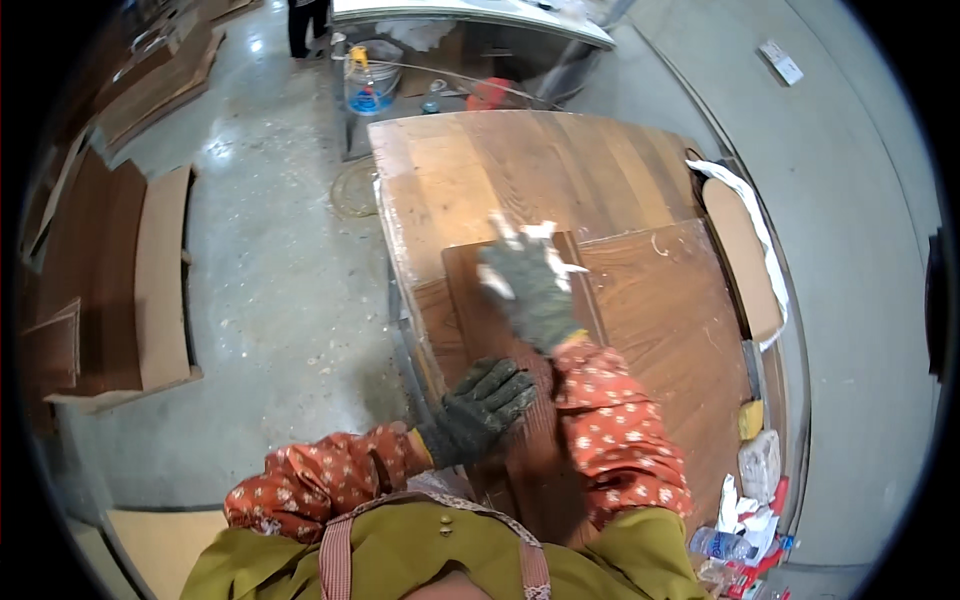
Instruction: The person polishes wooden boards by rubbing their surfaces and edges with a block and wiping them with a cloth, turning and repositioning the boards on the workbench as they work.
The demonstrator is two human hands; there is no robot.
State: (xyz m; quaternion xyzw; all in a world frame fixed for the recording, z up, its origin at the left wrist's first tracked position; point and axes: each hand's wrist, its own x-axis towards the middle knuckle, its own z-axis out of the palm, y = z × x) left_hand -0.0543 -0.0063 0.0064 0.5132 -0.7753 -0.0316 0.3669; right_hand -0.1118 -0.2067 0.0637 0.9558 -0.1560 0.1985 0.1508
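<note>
A dark brown wooden panel with a raised border lies lengthwise in front of me on a wood-topped workbench. My right hand, in a dark green glove with white fingertips, reaches over the panel's far part. Its fingers are spread and slightly smeared by motion; I cannot make out anything held in them. Nearer to me, my left hand in a dark glove rests over the panel's left edge, fingers stretched to the right. Red flowered sleeves cover both forearms. My right forearm hides part of the panel.
A long tan board with white cloth lies along the bench's right edge. A yellow sponge and a plastic bottle are at the near right. Beyond the bench stand a blue spray bottle and a bucket. Wooden panels stand on the left.
</note>
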